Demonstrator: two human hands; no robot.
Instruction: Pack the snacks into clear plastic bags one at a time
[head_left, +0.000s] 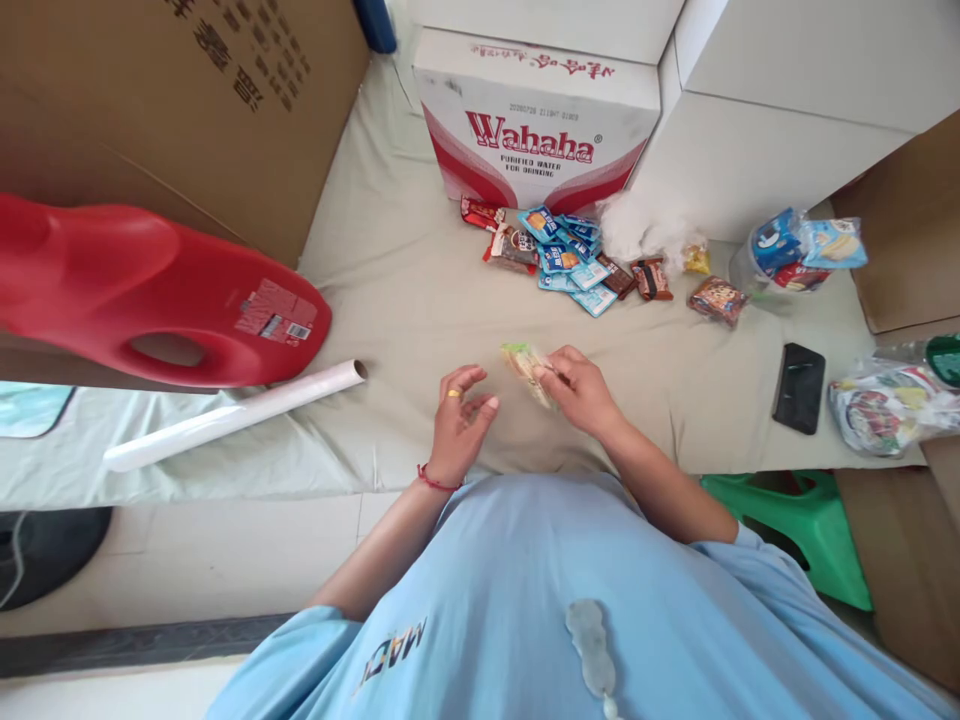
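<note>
My right hand [581, 393] pinches a small snack packet [525, 372], clear with a green edge, just above the covered table. To its left, my left hand [461, 420] holds nothing; its fingers are curved and apart, a short gap from the packet. Beyond both hands lies a pile of blue snack packets [566, 255], with brown-and-red wrapped snacks [512, 248] at its left. Toward the right sit a brown packet [651, 279], another snack bag [716, 300] and a yellow packet [696, 259]. A clear container [746, 268] there holds several blue and red packets.
A Wahaba-style white and red carton, printed Wahaha [536, 130], stands at the back. On the left are a red jug [217, 290], a white roll [236, 415] and a large cardboard box [187, 120]. A black phone [799, 388] and a plastic bag [885, 408] lie right.
</note>
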